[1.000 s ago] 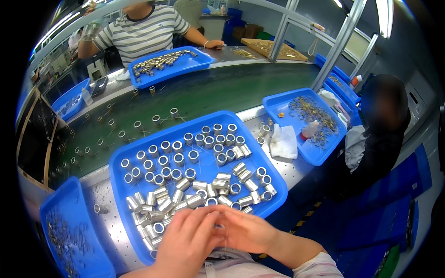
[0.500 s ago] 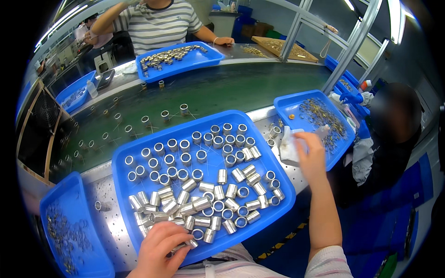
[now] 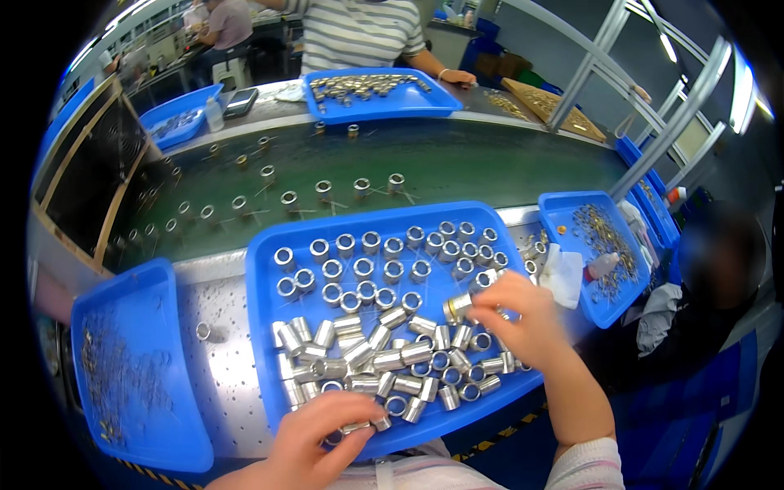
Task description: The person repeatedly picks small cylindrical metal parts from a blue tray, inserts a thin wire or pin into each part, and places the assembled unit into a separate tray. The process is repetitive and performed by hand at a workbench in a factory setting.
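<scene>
A blue tray (image 3: 260, 245) in front of me holds many short silver metal sleeves (image 3: 393, 271). Those at the far side stand upright in loose rows, while the nearer ones lie jumbled on their sides. Over the tray's right part, my right hand (image 3: 523, 318) pinches a metal sleeve (image 3: 457, 308) with a gold-coloured band. At the tray's near edge, my left hand (image 3: 327, 433) is closed around another small metal sleeve (image 3: 380, 422), partly hidden by the fingers. Beyond the right hand lies a crumpled white cloth or paper (image 3: 562, 276).
Across a green conveyor belt (image 3: 490, 163) carrying several upright sleeves with thin wires, a person in a striped shirt (image 3: 359, 37) stands behind another blue tray (image 3: 445, 106). Trays of small parts flank me, left (image 3: 184, 408) and right (image 3: 563, 200). A small bottle (image 3: 602, 266) lies in the right one.
My right hand has come left from the white cloth to over the tray, where a banded sleeve shows in its fingers. My left hand stays at the near edge. The whole view has shifted.
</scene>
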A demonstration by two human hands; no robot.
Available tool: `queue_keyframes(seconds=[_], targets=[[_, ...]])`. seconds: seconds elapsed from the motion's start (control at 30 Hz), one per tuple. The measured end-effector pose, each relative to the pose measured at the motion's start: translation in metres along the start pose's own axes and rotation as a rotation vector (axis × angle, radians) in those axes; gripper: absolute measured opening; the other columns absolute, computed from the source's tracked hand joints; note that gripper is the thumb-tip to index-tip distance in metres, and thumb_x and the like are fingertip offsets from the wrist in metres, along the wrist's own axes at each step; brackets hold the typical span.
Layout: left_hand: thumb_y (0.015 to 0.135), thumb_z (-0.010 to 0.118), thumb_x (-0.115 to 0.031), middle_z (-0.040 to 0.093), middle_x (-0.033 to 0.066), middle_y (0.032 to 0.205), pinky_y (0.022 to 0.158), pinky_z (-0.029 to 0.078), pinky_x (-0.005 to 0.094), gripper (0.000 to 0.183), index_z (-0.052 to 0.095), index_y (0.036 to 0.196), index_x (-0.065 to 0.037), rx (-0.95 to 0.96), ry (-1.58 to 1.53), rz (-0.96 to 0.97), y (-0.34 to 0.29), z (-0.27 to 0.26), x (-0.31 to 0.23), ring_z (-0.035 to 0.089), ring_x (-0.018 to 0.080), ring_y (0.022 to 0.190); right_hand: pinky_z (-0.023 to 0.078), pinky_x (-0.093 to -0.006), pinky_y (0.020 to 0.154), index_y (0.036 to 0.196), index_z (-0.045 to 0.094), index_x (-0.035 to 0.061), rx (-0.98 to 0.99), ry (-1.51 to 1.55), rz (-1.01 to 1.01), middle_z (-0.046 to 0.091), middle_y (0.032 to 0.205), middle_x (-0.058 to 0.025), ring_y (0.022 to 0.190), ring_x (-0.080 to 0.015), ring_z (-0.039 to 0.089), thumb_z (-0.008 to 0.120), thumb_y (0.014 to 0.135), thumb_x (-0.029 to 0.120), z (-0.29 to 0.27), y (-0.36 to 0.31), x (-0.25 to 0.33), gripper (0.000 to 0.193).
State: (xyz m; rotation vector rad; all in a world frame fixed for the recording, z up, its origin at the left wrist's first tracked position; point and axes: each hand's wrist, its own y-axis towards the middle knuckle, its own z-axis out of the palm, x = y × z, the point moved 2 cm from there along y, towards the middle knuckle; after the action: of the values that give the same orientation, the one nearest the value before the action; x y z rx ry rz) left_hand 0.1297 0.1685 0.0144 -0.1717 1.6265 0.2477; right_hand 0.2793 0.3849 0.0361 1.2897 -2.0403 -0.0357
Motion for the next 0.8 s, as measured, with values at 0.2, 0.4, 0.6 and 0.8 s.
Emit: queue_keyframes(seconds=[0.2, 0.4, 0.6, 0.8], targets=[[0.087, 0.053, -0.002, 0.054, 0.0111, 0.105, 0.083, 0.046, 0.0263, 0.031, 0.043, 0.116, 0.000, 0.104, -0.585, -0.262, 0.002, 0.012, 0.020, 0.057, 0.0159, 0.095, 0.046, -0.0313, 0.060, 0.079, 0.064, 0.0008, -0.025, 0.487, -0.126, 0.062, 0.077, -0.0105, 0.068, -0.0238, 0.059, 0.074, 0.062, 0.001, 0.039, -0.044, 0.054, 0.019], [0.081, 0.060, 0.001, 0.056, 0.0083, 0.100, 0.081, 0.049, 0.0255, 0.029, 0.049, 0.108, 0.001, 0.026, -0.552, -0.207, -0.006, 0.012, 0.021, 0.058, 0.0125, 0.090, 0.047, -0.0312, 0.063, 0.081, 0.064, 0.0015, -0.074, 0.412, -0.177, 0.062, 0.083, -0.0104, 0.073, -0.0245, 0.059, 0.076, 0.061, 0.003, 0.049, -0.060, 0.067, 0.023], [0.076, 0.063, 0.006, 0.055, 0.0087, 0.102, 0.078, 0.050, 0.0256, 0.030, 0.055, 0.105, 0.001, -0.072, -0.008, 0.223, -0.011, 0.003, 0.016, 0.058, 0.0128, 0.085, 0.046, -0.0326, 0.068, 0.083, 0.064, 0.0011, -0.012, 0.589, -0.020, 0.063, 0.087, -0.0120, 0.076, -0.0261, 0.060, 0.075, 0.065, 0.007, 0.058, -0.062, 0.071, 0.022], [0.076, 0.063, 0.004, 0.053, 0.0103, 0.107, 0.082, 0.049, 0.0265, 0.033, 0.052, 0.108, 0.001, -0.026, -0.361, 0.005, -0.010, 0.001, 0.014, 0.057, 0.0142, 0.088, 0.046, -0.0330, 0.070, 0.082, 0.064, 0.0006, -0.038, 0.589, -0.023, 0.063, 0.092, -0.0131, 0.080, -0.0258, 0.060, 0.074, 0.065, 0.005, 0.064, -0.064, 0.074, 0.020]])
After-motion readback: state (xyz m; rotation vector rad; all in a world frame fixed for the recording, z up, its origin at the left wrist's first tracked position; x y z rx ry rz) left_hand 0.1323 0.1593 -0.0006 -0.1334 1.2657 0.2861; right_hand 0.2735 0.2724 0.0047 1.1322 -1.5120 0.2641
